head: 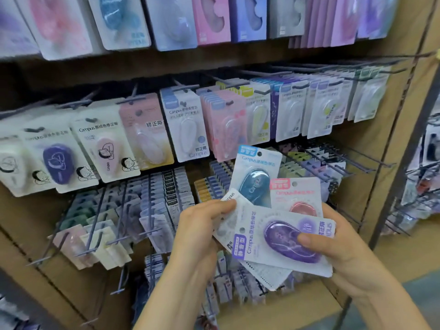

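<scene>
I hold a fan of carded correction-tape packs in front of a shop display. On top lies the purple pack (pixel 285 239), with my right hand (pixel 338 246) gripping it, thumb on its blister. Behind it stand a blue pack (pixel 256 177) and a pink pack (pixel 296 194). A white pack (pixel 232 217) lies under the purple one; my left hand (pixel 202 229) pinches its upper left corner between thumb and fingers.
A brown pegboard rack (pixel 371 148) fills the view, with rows of carded correction tapes (pixel 183 129) hanging on metal hooks (pixel 333 160). Some lower hooks at right are bare and stick out. Another wire rack (pixel 426 177) stands at far right.
</scene>
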Demonstrator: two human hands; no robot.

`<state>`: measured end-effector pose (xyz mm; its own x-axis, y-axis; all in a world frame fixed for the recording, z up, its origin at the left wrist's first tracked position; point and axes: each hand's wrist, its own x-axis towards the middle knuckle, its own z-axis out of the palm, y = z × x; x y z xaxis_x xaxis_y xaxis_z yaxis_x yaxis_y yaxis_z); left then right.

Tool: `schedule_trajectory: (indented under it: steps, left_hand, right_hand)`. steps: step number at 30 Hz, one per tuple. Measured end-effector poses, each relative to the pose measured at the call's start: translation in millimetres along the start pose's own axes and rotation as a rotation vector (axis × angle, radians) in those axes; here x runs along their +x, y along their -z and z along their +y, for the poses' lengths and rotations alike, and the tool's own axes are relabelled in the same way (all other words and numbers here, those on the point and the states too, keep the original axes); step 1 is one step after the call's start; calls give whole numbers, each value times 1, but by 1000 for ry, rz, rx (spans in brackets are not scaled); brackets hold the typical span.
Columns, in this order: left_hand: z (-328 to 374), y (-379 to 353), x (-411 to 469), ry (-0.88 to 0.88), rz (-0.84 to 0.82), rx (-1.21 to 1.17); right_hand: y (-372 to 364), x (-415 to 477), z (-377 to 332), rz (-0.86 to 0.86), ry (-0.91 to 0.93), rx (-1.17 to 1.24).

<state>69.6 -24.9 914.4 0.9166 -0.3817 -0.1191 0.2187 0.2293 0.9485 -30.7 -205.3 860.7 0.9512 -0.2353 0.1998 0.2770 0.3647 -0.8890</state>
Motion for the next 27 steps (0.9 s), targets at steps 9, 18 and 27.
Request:
schedule_trajectory:
  steps: [9,18,27]
  left_hand:
    - [12,-11,-6,-198,138,-4]
    - [8,-18,-26,-126,-1,-102]
    - [9,-43,-37,-192,-4,21]
  right_hand:
    - [28,22,-19,93,83,505]
    - [-6,51,-32,398,500,-179]
    - [-43,31,-38,197,243,-67]
